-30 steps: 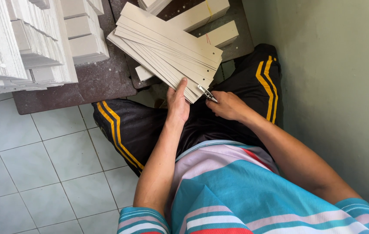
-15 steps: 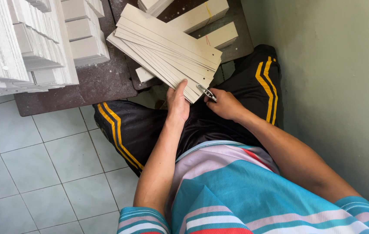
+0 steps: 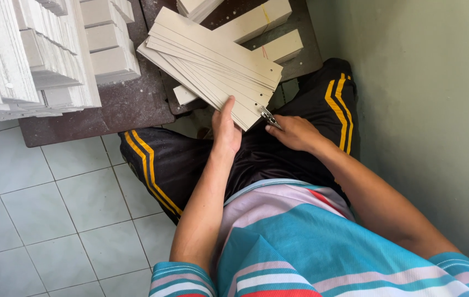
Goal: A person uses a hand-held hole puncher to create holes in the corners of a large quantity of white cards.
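My left hand (image 3: 226, 127) grips the near end of a fanned stack of long cream cardboard strips (image 3: 212, 63), thumb on top. The strips slant up to the left over a dark work surface (image 3: 130, 104) and have small punched holes near their near ends. My right hand (image 3: 295, 132) holds a small metal tool (image 3: 269, 117) against the near corner of the stack. Both hands rest over my lap, above black trousers with yellow stripes.
Tall stacks of white strips (image 3: 25, 55) fill the upper left on the dark surface. Cream cardboard blocks (image 3: 278, 47) lie behind the fanned stack. A green wall (image 3: 421, 110) stands close on the right. Pale floor tiles (image 3: 42, 209) lie to the left.
The right hand and its tool have shifted slightly along the stack's near corner. The left hand keeps its grip on the strips.
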